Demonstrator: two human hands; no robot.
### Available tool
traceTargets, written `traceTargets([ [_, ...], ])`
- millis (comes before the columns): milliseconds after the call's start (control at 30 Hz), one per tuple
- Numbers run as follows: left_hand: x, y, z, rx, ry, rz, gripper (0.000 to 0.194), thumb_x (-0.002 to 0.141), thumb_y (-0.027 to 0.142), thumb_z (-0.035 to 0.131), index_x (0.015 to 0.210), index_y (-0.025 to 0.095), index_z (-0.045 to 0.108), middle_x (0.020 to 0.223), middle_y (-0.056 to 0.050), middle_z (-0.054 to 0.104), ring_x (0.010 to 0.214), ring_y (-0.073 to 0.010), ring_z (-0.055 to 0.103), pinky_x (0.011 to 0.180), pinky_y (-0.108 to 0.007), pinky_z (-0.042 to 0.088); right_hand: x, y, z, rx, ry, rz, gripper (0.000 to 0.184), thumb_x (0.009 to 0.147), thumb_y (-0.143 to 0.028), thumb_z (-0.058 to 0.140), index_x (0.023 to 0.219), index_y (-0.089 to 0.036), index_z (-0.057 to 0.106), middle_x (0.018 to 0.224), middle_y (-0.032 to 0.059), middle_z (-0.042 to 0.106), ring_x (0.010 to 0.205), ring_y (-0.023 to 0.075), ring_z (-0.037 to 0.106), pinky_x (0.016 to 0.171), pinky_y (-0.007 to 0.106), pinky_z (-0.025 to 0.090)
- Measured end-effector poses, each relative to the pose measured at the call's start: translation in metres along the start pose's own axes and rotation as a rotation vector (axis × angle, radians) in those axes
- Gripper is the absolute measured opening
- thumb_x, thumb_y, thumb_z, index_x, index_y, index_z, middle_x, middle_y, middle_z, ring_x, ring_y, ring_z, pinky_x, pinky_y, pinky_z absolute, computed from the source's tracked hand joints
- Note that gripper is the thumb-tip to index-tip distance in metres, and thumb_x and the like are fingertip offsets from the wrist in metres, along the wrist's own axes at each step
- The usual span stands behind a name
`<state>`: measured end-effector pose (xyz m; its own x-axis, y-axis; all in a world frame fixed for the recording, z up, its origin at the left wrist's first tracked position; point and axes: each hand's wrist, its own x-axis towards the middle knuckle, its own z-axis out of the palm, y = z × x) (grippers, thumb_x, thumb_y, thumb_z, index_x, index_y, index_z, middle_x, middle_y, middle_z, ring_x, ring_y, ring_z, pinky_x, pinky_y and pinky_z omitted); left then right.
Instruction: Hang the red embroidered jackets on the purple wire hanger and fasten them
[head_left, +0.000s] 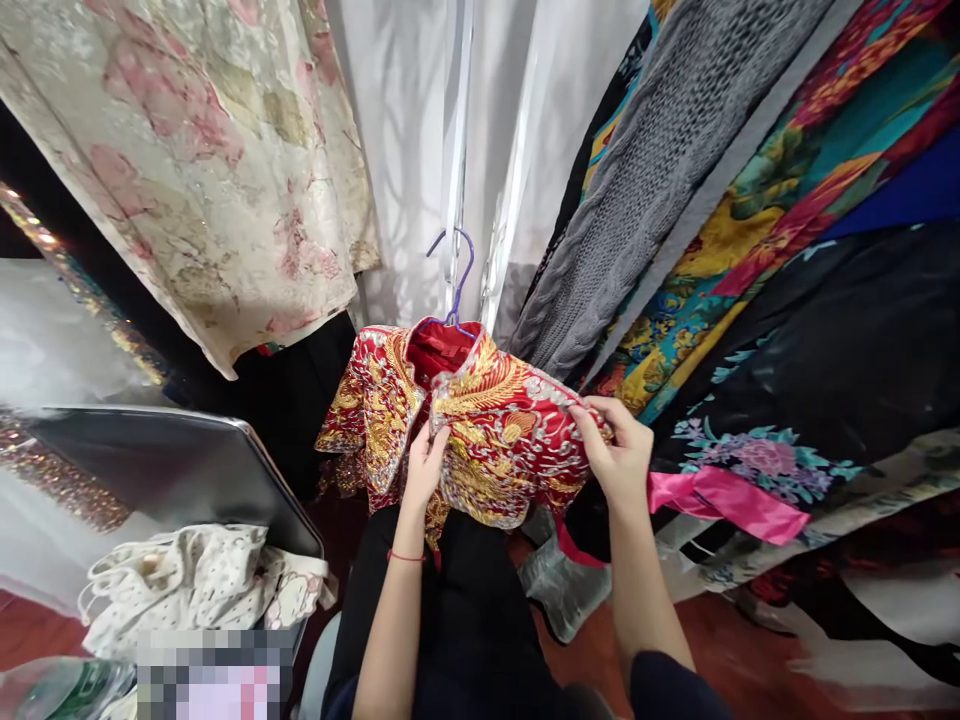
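A red jacket (487, 430) with gold and silver embroidery hangs in front of me on a purple hanger (468, 265). Its stand collar is parted at the front, showing red lining. My left hand (426, 465) is closed on the jacket's front edge below the collar, fingers partly behind the cloth. At the jacket's shoulder and sleeve on the right, my right hand (616, 445) pinches the fabric between thumb and fingers. The lower part of the jacket rests near my black-clad lap.
A cream floral garment (247, 150) hangs at the left. To the right hang a grey knit (652, 190), bright floral cloth (720, 250) and a black embroidered garment (847, 350). White spotted cloth (187, 580) lies beside a dark panel (180, 460) at lower left.
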<state>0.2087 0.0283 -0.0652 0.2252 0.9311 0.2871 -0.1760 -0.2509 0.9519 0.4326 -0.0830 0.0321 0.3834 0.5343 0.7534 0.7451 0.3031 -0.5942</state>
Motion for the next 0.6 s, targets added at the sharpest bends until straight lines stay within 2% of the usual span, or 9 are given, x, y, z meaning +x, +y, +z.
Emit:
traceTargets([
  [100, 0.013, 0.024, 0.002, 0.08, 0.111, 0.112, 0.047, 0.092, 0.052, 0.055, 0.123, 0.019, 0.064, 0.126, -0.011, 0.068, 0.118, -0.0235, 0.062, 0.106, -0.035, 0.045, 0.006, -0.015, 0.001, -0.038, 0.106, 0.008, 0.025, 0.087, -0.045, 0.067, 0.085, -0.02, 0.068, 0.071, 0.0004, 0.066, 0.059, 0.014, 0.056, 0.059, 0.028, 0.045],
  [167, 0.019, 0.026, 0.001, 0.129, 0.165, 0.127, 0.045, 0.092, 0.052, 0.055, 0.119, 0.018, 0.065, 0.123, -0.012, 0.068, 0.117, -0.0237, 0.062, 0.106, -0.036, 0.045, 0.001, -0.017, 0.006, -0.074, 0.098, -0.003, 0.026, 0.086, -0.046, 0.068, 0.085, -0.02, 0.068, 0.07, 0.0002, 0.064, 0.058, 0.0139, 0.054, 0.059, 0.028, 0.045],
  [300, 0.017, -0.003, -0.004, 0.239, 0.217, 0.033, 0.041, 0.092, 0.053, 0.052, 0.102, 0.016, 0.066, 0.105, -0.01, 0.071, 0.102, -0.0226, 0.065, 0.097, -0.035, 0.049, -0.022, 0.0, 0.022, -0.111, 0.009, -0.003, 0.026, 0.087, -0.046, 0.067, 0.087, -0.02, 0.066, 0.069, -0.0006, 0.06, 0.057, 0.014, 0.052, 0.059, 0.029, 0.045],
  [400, 0.012, -0.024, -0.01, 0.298, 0.224, -0.027, 0.042, 0.092, 0.055, 0.052, 0.095, 0.016, 0.066, 0.096, -0.009, 0.07, 0.094, -0.0209, 0.065, 0.092, -0.033, 0.05, -0.034, 0.014, 0.025, -0.131, -0.033, 0.005, 0.025, 0.088, -0.045, 0.066, 0.094, -0.02, 0.065, 0.07, -0.0021, 0.052, 0.06, 0.0146, 0.049, 0.061, 0.03, 0.045],
  [500, 0.007, -0.033, -0.018, 0.214, 0.14, -0.095, 0.045, 0.089, 0.055, 0.056, 0.106, 0.015, 0.067, 0.107, -0.01, 0.072, 0.102, -0.0221, 0.066, 0.095, -0.034, 0.05, -0.034, 0.02, 0.02, -0.177, -0.068, -0.048, 0.027, 0.089, -0.044, 0.066, 0.102, -0.02, 0.065, 0.079, 0.0004, 0.051, 0.07, 0.0167, 0.052, 0.069, 0.032, 0.047],
  [600, -0.002, -0.043, -0.025, 0.077, -0.082, -0.222, 0.053, 0.081, 0.053, 0.068, 0.12, 0.016, 0.065, 0.118, -0.012, 0.071, 0.11, -0.0236, 0.066, 0.102, -0.038, 0.049, -0.031, 0.017, 0.017, -0.219, -0.081, -0.089, 0.036, 0.089, -0.047, 0.065, 0.113, -0.02, 0.062, 0.1, 0.0077, 0.057, 0.092, 0.0223, 0.058, 0.085, 0.039, 0.048],
])
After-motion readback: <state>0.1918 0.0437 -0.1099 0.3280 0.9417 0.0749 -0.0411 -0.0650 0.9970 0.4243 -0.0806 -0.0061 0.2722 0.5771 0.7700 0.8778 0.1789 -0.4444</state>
